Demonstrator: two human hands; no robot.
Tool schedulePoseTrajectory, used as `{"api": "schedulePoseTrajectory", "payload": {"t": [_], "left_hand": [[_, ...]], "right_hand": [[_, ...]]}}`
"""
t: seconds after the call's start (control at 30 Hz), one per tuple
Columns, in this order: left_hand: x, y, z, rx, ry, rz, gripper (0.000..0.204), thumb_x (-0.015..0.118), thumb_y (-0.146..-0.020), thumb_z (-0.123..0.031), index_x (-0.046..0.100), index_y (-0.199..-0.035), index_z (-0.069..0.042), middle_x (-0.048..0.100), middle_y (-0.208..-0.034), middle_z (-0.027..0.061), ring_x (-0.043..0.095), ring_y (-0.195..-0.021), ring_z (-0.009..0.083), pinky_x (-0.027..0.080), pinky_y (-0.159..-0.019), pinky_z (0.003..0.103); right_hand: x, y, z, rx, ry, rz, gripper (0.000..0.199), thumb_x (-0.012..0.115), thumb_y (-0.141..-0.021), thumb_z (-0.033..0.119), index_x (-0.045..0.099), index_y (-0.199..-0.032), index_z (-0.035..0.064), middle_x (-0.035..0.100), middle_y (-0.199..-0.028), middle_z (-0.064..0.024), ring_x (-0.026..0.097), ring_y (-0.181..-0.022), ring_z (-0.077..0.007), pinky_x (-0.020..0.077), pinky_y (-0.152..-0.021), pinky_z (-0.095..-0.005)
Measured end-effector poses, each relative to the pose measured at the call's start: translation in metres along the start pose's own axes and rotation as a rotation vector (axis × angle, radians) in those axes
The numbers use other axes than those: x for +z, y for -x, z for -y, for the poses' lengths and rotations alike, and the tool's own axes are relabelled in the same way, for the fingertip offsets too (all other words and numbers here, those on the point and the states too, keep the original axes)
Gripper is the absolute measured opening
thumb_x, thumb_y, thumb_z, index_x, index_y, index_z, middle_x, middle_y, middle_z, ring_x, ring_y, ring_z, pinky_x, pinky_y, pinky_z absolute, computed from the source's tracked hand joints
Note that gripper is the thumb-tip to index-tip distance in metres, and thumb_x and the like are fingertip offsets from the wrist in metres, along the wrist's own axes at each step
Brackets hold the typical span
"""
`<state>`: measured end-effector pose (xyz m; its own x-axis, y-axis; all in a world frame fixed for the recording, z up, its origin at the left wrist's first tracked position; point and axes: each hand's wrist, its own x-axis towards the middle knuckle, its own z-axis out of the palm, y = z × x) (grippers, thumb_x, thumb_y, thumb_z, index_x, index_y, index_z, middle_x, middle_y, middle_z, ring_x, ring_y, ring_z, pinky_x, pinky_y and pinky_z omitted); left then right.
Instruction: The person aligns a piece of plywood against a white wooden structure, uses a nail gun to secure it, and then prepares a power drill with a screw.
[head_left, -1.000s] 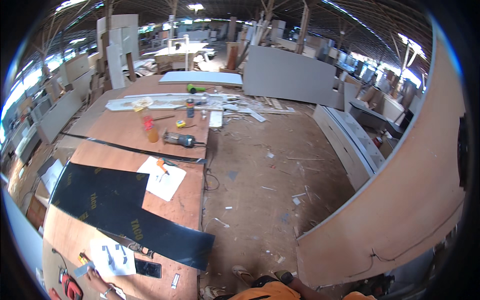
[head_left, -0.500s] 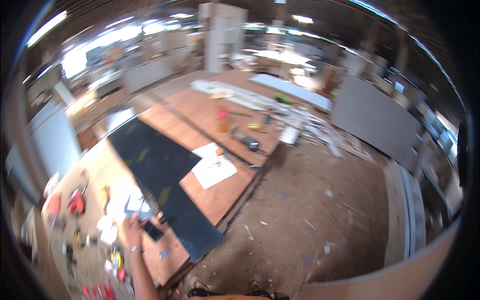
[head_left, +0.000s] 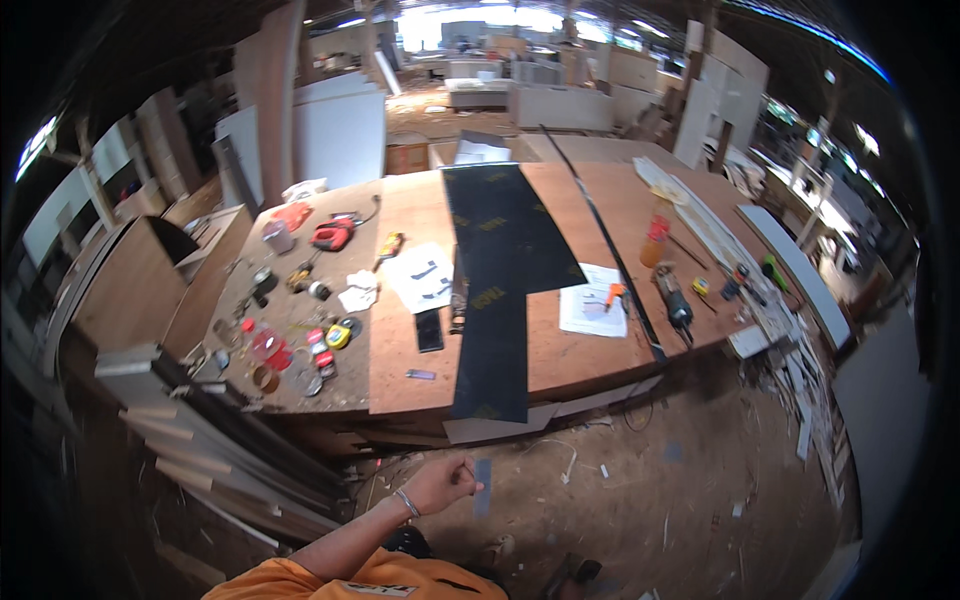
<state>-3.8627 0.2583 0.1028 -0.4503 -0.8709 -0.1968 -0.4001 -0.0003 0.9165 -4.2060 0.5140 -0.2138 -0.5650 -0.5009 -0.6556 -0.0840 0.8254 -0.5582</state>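
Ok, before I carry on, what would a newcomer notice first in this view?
Probably the big black L-shaped sheet, lying across the middle of the wooden table. Nearer the wearer, the left hand, with a metallic band at its wrist, pinches a thin grey strip in front of the table. The red power tool also stands out, left of the sheet.

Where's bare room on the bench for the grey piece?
For the grey piece in the left hand: bare wood between the black sheet and dark strip, behind and in front of the paper with the orange tool. Smaller patch: near edge, around the pinkish item. Crowded: left end (red power tool, tape measure) and right end (dark power tool, white boards).
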Motion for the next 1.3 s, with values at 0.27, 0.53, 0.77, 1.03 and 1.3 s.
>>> {"api": "schedulePoseTrajectory", "payload": {"t": [0.27,0.53,0.77,1.03,1.3], "left_hand": [[-0.032,0.123,0.04,0.136,-0.133,-0.176,0.032,0.064,-0.1,-0.035,0.065,-0.105,-0.003,0.068,-0.091,0.015,0.063,-0.079,0.0322,0.052,-0.076,0.039],[-0.114,0.39,0.173,-0.258,0.267,-0.907,0.03,0.064,-0.102,-0.029,0.071,-0.111,-0.001,0.071,-0.098,0.0076,0.068,-0.088,0.0171,0.054,-0.081,0.033],[-0.171,0.608,0.231,-0.442,0.219,-1.537,0.031,0.059,-0.106,-0.026,0.067,-0.108,0.003,0.067,-0.089,0.0051,0.063,-0.079,0.0124,0.053,-0.074,0.029],[-0.165,0.729,0.271,-0.544,0.195,-1.885,0.027,0.062,-0.104,-0.022,0.064,-0.112,0.003,0.065,-0.099,0.0066,0.063,-0.089,0.0154,0.055,-0.078,0.032],[-0.153,0.726,0.266,-0.639,0.515,-1.857,0.03,0.065,-0.102,-0.021,0.065,-0.121,0.002,0.071,-0.103,0.0059,0.066,-0.094,0.0127,0.054,-0.084,0.03]], "right_hand": [[0.064,0.012,0.095,-0.324,0.038,0.267,0.034,0.078,-0.085,0.035,0.071,-0.097,0.0042,0.071,-0.078,-0.0108,0.071,-0.069,-0.0216,0.0545,-0.066,-0.0381],[0.247,0.213,0.204,-0.815,0.575,0.61,0.026,0.082,-0.083,0.023,0.068,-0.088,0.0023,0.064,-0.064,-0.0045,0.063,-0.057,-0.0141,0.0489,-0.056,-0.034],[0.38,0.446,0.224,-1.134,0.809,1.17,0.048,0.078,-0.086,0.037,0.07,-0.121,0.0062,0.073,-0.113,-0.0185,0.071,-0.105,-0.0285,0.0534,-0.095,-0.0401],[0.528,0.54,0.178,-1.234,0.983,1.543,0.054,0.078,-0.087,0.04,0.066,-0.127,0.006,0.073,-0.115,-0.0179,0.071,-0.105,-0.0293,0.0543,-0.094,-0.0393],[0.569,0.653,0.224,-1.25,0.836,1.479,0.059,0.08,-0.084,0.041,0.066,-0.128,0.0041,0.072,-0.121,-0.017,0.069,-0.113,-0.028,0.0522,-0.098,-0.0393]]}}
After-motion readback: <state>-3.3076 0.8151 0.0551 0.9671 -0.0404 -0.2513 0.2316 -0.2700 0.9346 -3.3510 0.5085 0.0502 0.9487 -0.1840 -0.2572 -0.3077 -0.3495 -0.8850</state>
